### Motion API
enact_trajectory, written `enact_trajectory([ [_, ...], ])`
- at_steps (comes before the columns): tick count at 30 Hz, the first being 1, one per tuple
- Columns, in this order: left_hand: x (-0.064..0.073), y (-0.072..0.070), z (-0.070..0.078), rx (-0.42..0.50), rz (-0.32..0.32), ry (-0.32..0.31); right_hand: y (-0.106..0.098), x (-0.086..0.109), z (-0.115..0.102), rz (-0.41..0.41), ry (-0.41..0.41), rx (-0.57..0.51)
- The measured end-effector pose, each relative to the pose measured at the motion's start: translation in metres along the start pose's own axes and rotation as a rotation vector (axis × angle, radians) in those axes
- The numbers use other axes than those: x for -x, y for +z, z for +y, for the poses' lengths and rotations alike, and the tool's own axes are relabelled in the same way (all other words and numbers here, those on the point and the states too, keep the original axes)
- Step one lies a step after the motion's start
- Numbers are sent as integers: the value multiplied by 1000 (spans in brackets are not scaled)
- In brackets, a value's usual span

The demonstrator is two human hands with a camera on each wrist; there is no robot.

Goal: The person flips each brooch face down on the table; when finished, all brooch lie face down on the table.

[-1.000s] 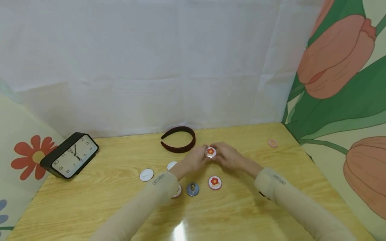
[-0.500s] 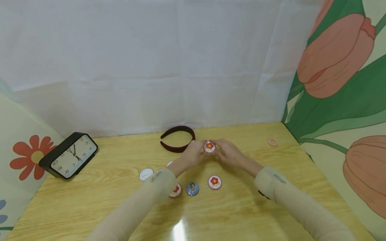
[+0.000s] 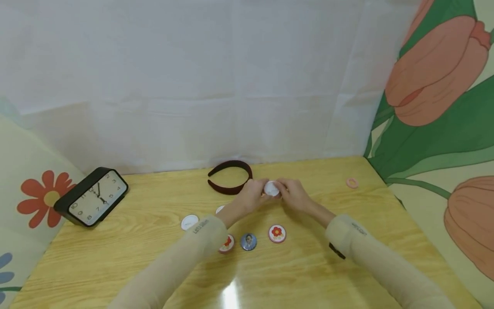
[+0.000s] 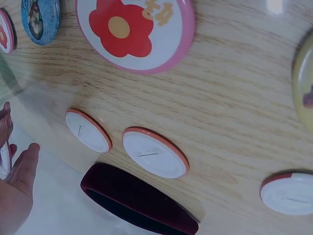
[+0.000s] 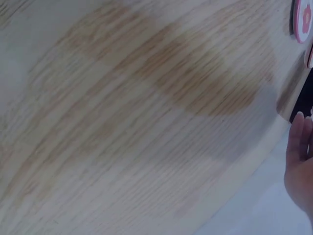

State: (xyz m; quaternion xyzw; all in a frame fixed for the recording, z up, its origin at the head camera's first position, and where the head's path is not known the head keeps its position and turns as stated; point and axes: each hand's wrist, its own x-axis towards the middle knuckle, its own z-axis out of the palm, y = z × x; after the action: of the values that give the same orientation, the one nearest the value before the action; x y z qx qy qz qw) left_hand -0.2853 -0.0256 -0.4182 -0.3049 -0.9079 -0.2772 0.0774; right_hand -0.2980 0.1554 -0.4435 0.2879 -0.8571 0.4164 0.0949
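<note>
Head cam: L hand [image 3: 250, 196] & R hand [image 3: 295, 195] are close tog., both pinching one small badge [image 3: 272, 189] by its rim from opp. sides, white side toward the wearer. Prob. a two-sided grip so the disc can't slip or spin & its middle stays in sight. It looks lifted off the table [image 3: 96, 266], near the dark headband [image 3: 224, 190], which L hand partly overlaps in this view. L wrist cam shows white-backed badges, e.g. one [image 4: 155, 152] w/ a pin up; face-down maybe so the pins are easy to get at. Flower badge [image 3: 277, 233] & blue badge [image 3: 248, 241] lie face-up nearer the wearer, pics readable. Clock [image 3: 98, 197] & pink ring [image 3: 352, 187] sit well apart, prob. out of the arms' way. R wrist cam: fingers at edge only, can't tell contact there.
</note>
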Motion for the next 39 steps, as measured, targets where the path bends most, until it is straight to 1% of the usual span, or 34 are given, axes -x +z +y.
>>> enact_trajectory([
  [3, 2, 1, 1, 10, 10, 10, 0, -1, -3, 16, 52, -6],
  [5, 3, 3, 1, 26, 19, 10, -1, -1, -4, 17, 70, -23],
  [9, 6, 5, -1, 7, 49, 14, 0, 0, -2, 11, 56, -94],
  [12, 7, 4, -2, -27, 55, 10, -1, 0, 0, -27, 47, -144],
  [14, 7, 3, -2, -36, 43, -4, -2, 1, -1, -71, 65, -180],
  [17, 6, 3, -2, -34, 9, -13, -5, 1, -1, -135, 124, -222],
  [19, 5, 4, -2, -29, -17, -18, -6, 2, 1, -154, 152, -243],
  [22, 3, 5, -2, -40, -42, -24, -6, 3, 3, -163, 167, -242],
  [27, 2, 7, -4, -90, -58, -43, -8, 7, 1, -219, 223, -286],
  [29, 1, 8, -4, -96, -69, -40, -8, 8, 1, -238, 230, -291],
  [30, 1, 9, -5, -95, -77, -38, -8, 8, 2, -243, 221, -284],
  [32, 0, 9, -5, -92, -91, -29, -9, 8, 3, -246, 162, -214],
  [36, -1, 12, -5, -67, -140, -23, -9, 10, 8, -238, 17, 25],
  [37, -1, 13, -5, -69, -151, -22, -10, 11, 10, -232, -10, 78],
  [39, -1, 14, -4, -77, -186, -41, -10, 11, 12, -226, -29, 137],
])
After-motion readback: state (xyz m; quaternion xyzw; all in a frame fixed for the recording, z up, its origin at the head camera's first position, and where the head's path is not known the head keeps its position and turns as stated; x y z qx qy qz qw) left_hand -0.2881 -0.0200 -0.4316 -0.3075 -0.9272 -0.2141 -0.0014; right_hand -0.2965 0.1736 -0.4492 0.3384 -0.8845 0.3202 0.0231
